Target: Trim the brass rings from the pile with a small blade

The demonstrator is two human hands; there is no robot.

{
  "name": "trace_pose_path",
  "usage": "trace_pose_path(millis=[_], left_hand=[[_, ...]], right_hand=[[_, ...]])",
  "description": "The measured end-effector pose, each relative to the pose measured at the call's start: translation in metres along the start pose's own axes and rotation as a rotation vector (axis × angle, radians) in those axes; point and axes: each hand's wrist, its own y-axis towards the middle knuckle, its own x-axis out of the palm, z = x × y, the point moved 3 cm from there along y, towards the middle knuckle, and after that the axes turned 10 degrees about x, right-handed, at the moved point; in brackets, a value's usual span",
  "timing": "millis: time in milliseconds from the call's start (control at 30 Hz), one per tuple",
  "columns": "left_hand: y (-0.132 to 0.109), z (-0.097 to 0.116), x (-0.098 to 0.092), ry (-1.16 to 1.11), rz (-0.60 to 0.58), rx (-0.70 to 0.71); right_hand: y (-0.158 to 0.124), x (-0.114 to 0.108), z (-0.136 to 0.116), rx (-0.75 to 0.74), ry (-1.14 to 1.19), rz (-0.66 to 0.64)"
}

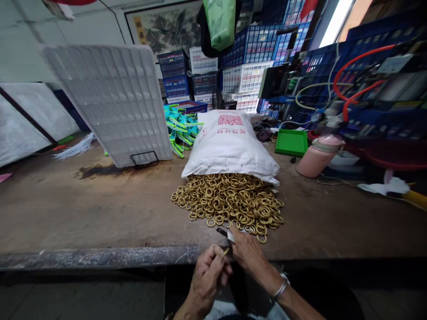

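Centrally, on the table (126,213): one loose heap of gold rings (230,200), spilling towards the near edge from the mouth of a white sack (230,142). Heap broader left to right than near to far; single rings scattered along its near fringe.

Right hand (248,250): the nearer of the two to the heap, its fingertips just beside the near fringe, right of the heap's middle. Fingers closed about a dark-tipped tool (221,232) with a pale part at the grip; kind of tool not certain. Tool's long axis slanting from the fingers towards far left, roughly along the near side of the heap rather than into it. Silver bracelet (279,289) at the wrist.

Left hand (211,272): nearer the wearer and to the left, over the table's near edge; the heap lies far and slightly right of it. Thumb and finger pinched together on a small gold piece (226,251), apparently a ring; only a sliver shows, tip directed far right, towards the right hand. Whether it touches the right hand, cannot be told.

Surrounding items: pale ribbed panel (113,102), standing tilted, far left; green tray (291,142), far right; pink bottle (318,158), right of that tray and nearer.
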Motion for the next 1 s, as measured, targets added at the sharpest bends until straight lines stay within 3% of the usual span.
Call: trace_pose_path(millis=[267, 567, 700, 867, 1000], left_hand=[[0.009, -0.003, -0.01, -0.361, 0.09, -0.02], [0.014, -0.007, -0.02, -0.632, 0.193, -0.207], [0.02, -0.004, -0.02, -0.462, 0.176, -0.106], [0.027, 0.006, -0.021, -0.007, 0.182, 0.074], [0.029, 0.018, -0.014, 0.283, 0.026, 0.296]], right_hand=[[0.022, -0.005, -0.028, 0.073, -0.175, 0.068], [0.03, 0.001, -0.027, 0.066, -0.182, 0.075], [0.028, -0.001, -0.022, 0.058, -0.064, 0.066], [0.026, -0.009, -0.014, 0.081, 0.263, -0.011], [0.02, -0.011, -0.01, 0.159, 0.649, -0.171]])
